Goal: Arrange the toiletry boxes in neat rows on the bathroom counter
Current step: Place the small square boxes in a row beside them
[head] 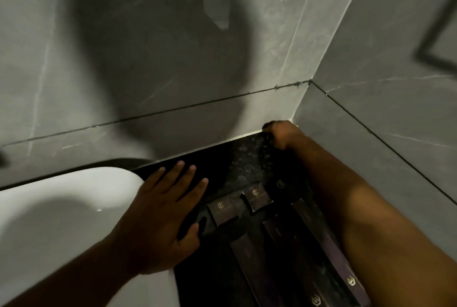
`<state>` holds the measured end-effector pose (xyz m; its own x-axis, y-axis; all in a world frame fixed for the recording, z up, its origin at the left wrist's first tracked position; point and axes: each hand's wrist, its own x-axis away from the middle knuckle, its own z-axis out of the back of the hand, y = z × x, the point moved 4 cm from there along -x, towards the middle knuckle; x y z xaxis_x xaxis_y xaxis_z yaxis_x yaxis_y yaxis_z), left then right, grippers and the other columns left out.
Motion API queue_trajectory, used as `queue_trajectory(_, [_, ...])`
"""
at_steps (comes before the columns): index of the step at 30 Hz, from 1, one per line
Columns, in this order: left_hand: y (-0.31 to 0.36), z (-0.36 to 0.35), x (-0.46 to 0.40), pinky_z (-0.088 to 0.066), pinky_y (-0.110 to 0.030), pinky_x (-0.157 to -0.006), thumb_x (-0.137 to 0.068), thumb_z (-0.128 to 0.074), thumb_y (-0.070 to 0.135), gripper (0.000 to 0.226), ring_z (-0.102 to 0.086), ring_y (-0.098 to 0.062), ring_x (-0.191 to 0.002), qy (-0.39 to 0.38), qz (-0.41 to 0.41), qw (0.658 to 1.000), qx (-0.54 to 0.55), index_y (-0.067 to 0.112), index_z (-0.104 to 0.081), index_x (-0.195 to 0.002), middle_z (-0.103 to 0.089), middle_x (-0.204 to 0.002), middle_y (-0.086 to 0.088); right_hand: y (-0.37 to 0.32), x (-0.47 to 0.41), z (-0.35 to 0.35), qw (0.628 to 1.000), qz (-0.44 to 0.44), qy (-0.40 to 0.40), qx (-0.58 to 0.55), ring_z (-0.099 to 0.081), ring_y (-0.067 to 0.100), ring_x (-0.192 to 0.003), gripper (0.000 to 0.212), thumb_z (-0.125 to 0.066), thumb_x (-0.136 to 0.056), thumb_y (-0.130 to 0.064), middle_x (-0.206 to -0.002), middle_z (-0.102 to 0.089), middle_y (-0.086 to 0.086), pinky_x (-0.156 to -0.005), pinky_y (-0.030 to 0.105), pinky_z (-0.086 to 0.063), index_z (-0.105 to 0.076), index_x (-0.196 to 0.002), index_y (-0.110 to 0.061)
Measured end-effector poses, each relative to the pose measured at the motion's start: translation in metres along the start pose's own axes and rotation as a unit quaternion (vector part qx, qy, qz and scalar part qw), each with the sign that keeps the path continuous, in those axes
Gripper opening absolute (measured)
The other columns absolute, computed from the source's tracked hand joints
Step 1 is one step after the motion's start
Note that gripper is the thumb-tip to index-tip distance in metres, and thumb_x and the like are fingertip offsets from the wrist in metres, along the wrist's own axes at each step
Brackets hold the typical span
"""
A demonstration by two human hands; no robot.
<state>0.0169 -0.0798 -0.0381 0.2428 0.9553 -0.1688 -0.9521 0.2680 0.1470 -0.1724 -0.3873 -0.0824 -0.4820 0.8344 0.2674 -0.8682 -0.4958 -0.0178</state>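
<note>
A person leans over a dark speckled bathroom counter point(247, 158) wedged into a corner of grey marble-look wall tiles point(148, 59), with a white basin point(61, 207) filling the lower left of the frame. The left hand point(160, 217) lies flat with fingers spread, palm down across the basin's rim and the counter's edge, gripping nothing. The right hand point(282, 134) reaches to the far corner at centre right, fingers curled against the wall joint; whether it holds anything there cannot be told, since the fingertips are hidden in shadow.

The toiletry boxes sit in the lower centre and lower right. Two short dark boxes bearing gold emblems, one point(222, 212) just beside the left thumb and another point(257, 199) slightly further back, lie close together but skewed from each other. Below them, long slim boxes point(249, 264) run toward the bottom edge, and another long box point(346, 274) is partly covered by the right forearm.

The boxes look like light, stiff card with smooth printed faces, likely to slide easily on the polished stone and to dent if squeezed. A pinch across the long side edges, or a nudge with flat fingers, seems the safest way to square them up.
</note>
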Motion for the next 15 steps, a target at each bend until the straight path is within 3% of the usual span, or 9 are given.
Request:
queue_trajectory(6, [-0.001, -0.001, 0.000, -0.020, -0.047, -0.109, -0.077, -0.045, 0.045, 0.071, -0.022, -0.032, -0.141, 0.001, -0.003, 1.000, -0.006, 0.014, -0.042, -0.141, -0.037, -0.148, -0.015, 0.028, 0.041, -0.002, 0.992, -0.042, 0.030, -0.116, -0.056, 0.038, -0.113, 0.032, -0.057, -0.087, -0.022, -0.125, -0.060, 0.021, -0.096, 0.039, -0.047, -0.064, -0.117, -0.015])
queue_trajectory(9, [-0.002, -0.003, 0.000, -0.016, -0.044, -0.111, -0.078, -0.044, 0.047, 0.072, -0.020, -0.031, -0.142, -0.001, 0.003, 1.000, -0.014, 0.015, -0.040, -0.143, -0.035, -0.150, -0.015, 0.046, 0.070, 0.006, 0.974, -0.104, 0.047, -0.194, -0.061, 0.034, -0.111, 0.040, -0.069, -0.080, -0.015, -0.119, -0.065, 0.019, -0.095, 0.036, -0.048, -0.062, -0.118, -0.008])
queue_trajectory(13, [-0.003, -0.003, 0.000, -0.019, -0.045, -0.109, -0.079, -0.043, 0.046, 0.070, -0.023, -0.034, -0.140, -0.006, 0.005, 1.000, -0.005, 0.014, -0.041, -0.142, -0.038, -0.147, -0.018, 0.052, 0.103, 0.002, 0.968, -0.155, -0.003, -0.195, -0.063, 0.027, -0.106, 0.038, -0.079, -0.071, -0.014, -0.113, -0.069, 0.013, -0.082, 0.021, -0.040, -0.068, -0.107, -0.007])
queue_trajectory(15, [-0.001, -0.001, -0.001, -0.024, -0.049, -0.108, -0.080, -0.042, 0.046, 0.070, -0.026, -0.036, -0.138, -0.003, 0.005, 1.000, -0.001, 0.013, -0.042, -0.141, -0.040, -0.146, -0.019, 0.050, 0.116, -0.003, 0.970, -0.159, -0.013, -0.183, -0.062, 0.026, -0.109, 0.039, -0.077, -0.073, -0.014, -0.117, -0.068, 0.012, -0.083, 0.020, -0.039, -0.068, -0.111, -0.008])
